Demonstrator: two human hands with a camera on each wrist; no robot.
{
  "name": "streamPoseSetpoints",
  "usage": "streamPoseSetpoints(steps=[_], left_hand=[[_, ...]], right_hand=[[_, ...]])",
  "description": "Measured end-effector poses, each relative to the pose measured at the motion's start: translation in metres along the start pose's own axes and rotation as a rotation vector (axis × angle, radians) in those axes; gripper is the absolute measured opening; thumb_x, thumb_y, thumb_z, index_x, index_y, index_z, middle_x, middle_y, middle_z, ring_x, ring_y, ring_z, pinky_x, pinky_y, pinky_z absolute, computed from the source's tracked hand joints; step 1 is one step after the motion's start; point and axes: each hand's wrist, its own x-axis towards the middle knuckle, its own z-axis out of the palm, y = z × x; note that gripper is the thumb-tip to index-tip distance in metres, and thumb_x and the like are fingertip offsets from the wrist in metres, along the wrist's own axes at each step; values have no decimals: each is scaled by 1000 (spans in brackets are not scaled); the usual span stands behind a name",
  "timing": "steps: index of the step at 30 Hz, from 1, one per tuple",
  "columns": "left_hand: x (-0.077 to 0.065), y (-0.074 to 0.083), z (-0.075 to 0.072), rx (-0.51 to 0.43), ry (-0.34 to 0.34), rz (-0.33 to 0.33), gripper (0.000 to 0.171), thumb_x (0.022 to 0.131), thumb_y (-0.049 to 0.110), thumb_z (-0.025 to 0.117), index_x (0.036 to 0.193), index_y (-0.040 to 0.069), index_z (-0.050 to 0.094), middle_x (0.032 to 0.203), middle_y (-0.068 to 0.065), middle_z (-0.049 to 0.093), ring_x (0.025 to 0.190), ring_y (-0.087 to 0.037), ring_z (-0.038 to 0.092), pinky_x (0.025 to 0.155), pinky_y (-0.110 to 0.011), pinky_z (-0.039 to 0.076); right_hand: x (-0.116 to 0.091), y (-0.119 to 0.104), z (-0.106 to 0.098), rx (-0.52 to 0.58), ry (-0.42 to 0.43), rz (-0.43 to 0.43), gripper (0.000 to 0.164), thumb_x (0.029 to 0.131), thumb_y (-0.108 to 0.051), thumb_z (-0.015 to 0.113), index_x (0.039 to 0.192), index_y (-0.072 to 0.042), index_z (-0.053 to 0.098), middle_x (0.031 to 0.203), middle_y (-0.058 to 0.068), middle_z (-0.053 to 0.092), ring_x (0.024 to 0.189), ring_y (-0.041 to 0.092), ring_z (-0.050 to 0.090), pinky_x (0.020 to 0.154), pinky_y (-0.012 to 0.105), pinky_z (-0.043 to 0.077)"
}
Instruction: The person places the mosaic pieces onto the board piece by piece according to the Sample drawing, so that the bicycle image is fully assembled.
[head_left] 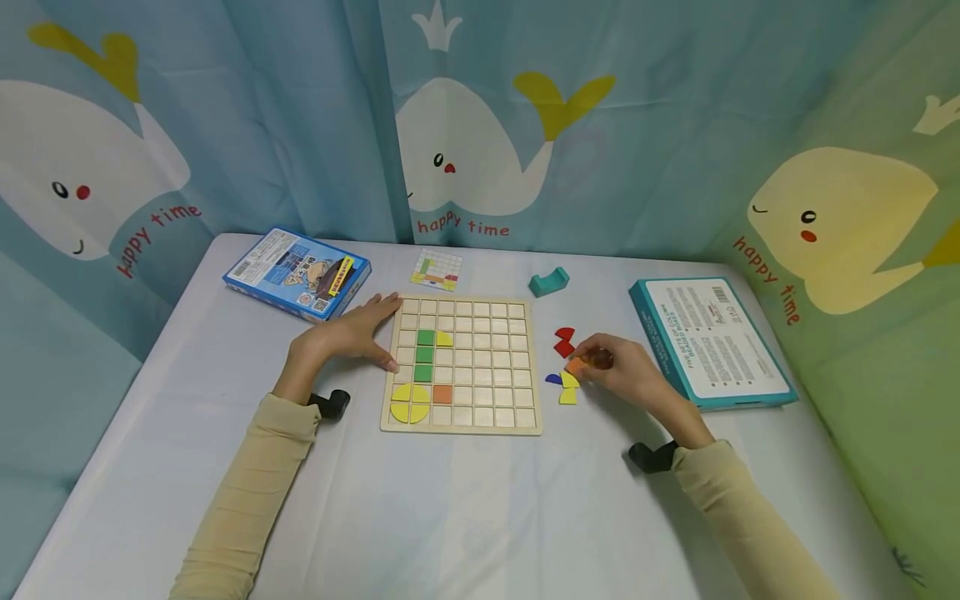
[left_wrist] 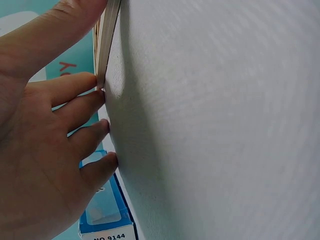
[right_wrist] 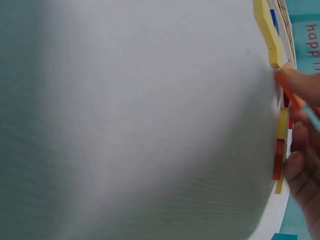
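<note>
Head view: right hand (head_left: pixel 626 371) pinches an orange piece (head_left: pixel 576 364) just right of the wooden grid board (head_left: pixel 459 425) (among loose pieces there). Left hand (head_left: pixel 351 336), fingers flat, steadies the board's left edge. Let that slip and the board could slide, jostling the placed green tiles (head_left: pixel 424 355).

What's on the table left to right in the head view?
Blue box → left hand → wooden grid board → red piece → right hand → teal box.
</note>
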Motion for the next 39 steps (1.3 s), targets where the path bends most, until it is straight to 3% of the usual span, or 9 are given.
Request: streamPoseSetpoints(steps=[7,14,21,28,34,39], left_hand=[[0,-1,1,-7,-2,-6,114,80,32,89,165,7,18,174,-13,8,160,-38,-1,126,-64,9],[-2,0,0,-6,-4,-1,113,81,31,89,165,6,17,174,-14,8,160,-38,-1,126,-64,9],[-2,0,0,-6,-1,-4,114,80,32,89,165,7,17,174,-14,8,160,-38,-1,127,-64,9],[-2,0,0,-6,-8,-7,114,81,32,89,166,7,16,174,-14,7,160,-38,-1,126,-64,9],[-1,0,0,-3,-11,-7,114,81,32,88,166,8,16,174,-14,7,160,-38,-1,126,-64,9],[0,1,0,-2,-10,-11,114,81,33,88,166,8,16,174,-14,7,161,-37,-1,127,-63,9]], right_hand=[[-1,-2,4,54,20,-24,14,92,-6,75,106,-6,74,97,7,76,85,20,67,76,16,54],[-1,-4,5,102,33,-58,20,97,-3,69,116,-2,73,108,14,75,90,24,69,79,11,53],[0,-14,9,285,-27,-42,23,98,-1,66,120,4,70,112,21,72,91,27,71,79,17,58],[3,-30,16,312,-65,-45,28,97,4,65,125,7,68,118,25,70,99,32,73,82,16,57],[5,-38,23,346,-89,-45,30,96,5,66,125,8,67,106,23,75,93,31,75,76,20,59],[7,-45,30,344,-101,-90,31,93,6,68,124,9,68,100,20,76,89,27,76,77,16,57]])
